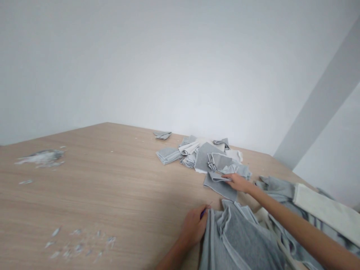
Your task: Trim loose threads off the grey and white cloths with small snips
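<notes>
My left hand [195, 224] is closed around a small tool with a purple handle [203, 213]. A thin tip pokes out past the fingers, and the rest of the tool is hidden in the hand. Right against this hand lies a heap of grey cloth [244, 236] with pale stitched edges. Further out, my right hand [236, 182] pinches the edge of a folded grey fabric piece [218, 183]. That piece rests on the table in front of a pile of folded grey and white fabric pieces [206, 155].
A separate folded grey piece [162, 135] lies near the wall. Thread scraps form a small heap [42, 157] at the left, and loose clippings [78, 247] lie near the front of the wooden table [118, 187]. More grey cloth with a cream strip [326, 212] covers the right side.
</notes>
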`<state>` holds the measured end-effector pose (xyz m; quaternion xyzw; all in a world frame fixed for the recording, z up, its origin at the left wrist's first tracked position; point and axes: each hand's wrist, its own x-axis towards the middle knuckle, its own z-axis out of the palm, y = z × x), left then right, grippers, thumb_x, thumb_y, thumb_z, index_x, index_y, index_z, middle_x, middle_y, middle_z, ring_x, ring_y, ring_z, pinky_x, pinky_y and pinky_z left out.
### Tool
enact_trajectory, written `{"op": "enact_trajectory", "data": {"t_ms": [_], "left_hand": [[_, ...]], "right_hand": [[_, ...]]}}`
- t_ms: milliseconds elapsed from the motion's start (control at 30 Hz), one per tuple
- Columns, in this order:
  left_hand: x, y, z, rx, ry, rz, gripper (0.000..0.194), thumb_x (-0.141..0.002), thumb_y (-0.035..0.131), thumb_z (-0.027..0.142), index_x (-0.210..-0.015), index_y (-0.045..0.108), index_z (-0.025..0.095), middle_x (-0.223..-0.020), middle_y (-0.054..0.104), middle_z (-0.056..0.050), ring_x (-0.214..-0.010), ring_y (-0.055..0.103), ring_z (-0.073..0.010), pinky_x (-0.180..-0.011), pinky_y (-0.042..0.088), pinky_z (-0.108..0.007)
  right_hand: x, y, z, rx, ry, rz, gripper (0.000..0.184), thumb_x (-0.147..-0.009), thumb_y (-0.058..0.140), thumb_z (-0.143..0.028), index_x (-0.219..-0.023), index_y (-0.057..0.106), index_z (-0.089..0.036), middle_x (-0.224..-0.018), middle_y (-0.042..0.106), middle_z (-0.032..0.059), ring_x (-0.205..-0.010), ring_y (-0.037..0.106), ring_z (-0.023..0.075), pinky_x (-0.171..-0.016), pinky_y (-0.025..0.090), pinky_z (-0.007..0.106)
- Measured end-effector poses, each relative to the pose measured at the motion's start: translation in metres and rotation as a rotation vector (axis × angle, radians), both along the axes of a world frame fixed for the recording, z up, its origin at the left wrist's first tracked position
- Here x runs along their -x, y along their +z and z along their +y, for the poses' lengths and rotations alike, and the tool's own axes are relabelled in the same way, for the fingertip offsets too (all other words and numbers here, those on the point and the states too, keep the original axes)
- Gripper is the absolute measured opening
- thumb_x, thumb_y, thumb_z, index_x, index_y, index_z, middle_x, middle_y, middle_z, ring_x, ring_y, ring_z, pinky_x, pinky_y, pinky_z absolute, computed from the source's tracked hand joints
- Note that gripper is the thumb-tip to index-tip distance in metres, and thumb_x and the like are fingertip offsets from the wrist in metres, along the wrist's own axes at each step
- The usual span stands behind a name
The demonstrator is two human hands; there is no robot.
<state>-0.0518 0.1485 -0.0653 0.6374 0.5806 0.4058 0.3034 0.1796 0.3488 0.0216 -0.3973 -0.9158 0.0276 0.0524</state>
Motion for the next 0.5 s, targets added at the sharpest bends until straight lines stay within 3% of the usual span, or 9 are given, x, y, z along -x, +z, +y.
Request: {"op": "enact_trajectory", "data": {"t_ms": [100,233,333,500], "left_hand": [[-0.001,0.000,0.001,0.005,0.000,0.015,0.040,-0.098,0.038,0.042,-0.118,0.069,0.027,-0.117,0.072,-0.004,-0.109,0.064,-0.0238,-0.097,0.045,-0.036],[-0.001,-0.001,0.001,0.002,-0.014,0.050,0.041,-0.097,0.038,0.041,-0.120,0.068,0.026,-0.120,0.072,-0.003,-0.111,0.063,-0.0233,-0.098,0.044,-0.036],[-0.001,0.000,0.000,0.002,-0.008,0.064,0.041,-0.097,0.037,0.042,-0.120,0.068,0.027,-0.120,0.072,-0.003,-0.111,0.063,-0.0226,-0.099,0.044,-0.035],[-0.001,0.000,-0.001,0.012,-0.012,0.088,0.042,-0.097,0.038,0.041,-0.124,0.066,0.026,-0.120,0.071,-0.004,-0.113,0.062,-0.0231,-0.100,0.044,-0.035]], "right_hand": [[0.004,-0.026,-0.013,0.045,0.014,-0.082,0.048,-0.082,0.056,-0.023,-0.129,0.062,-0.015,-0.134,0.062,0.0143,-0.122,0.059,0.0251,-0.105,0.041,0.036],[0.021,-0.050,-0.026,0.028,-0.044,-0.145,0.061,-0.083,0.061,-0.037,-0.136,0.055,-0.007,-0.141,0.052,0.0247,-0.124,0.056,0.0336,-0.104,0.042,0.043],[0.033,-0.052,-0.031,-0.012,-0.076,-0.162,0.055,-0.087,0.057,-0.040,-0.132,0.056,-0.008,-0.137,0.055,0.0242,-0.120,0.058,0.0329,-0.100,0.045,0.041],[0.043,-0.041,-0.035,-0.063,-0.084,-0.222,0.034,-0.090,0.051,-0.020,-0.122,0.061,-0.011,-0.118,0.066,0.0172,-0.109,0.063,0.0256,-0.090,0.047,0.030]]}}
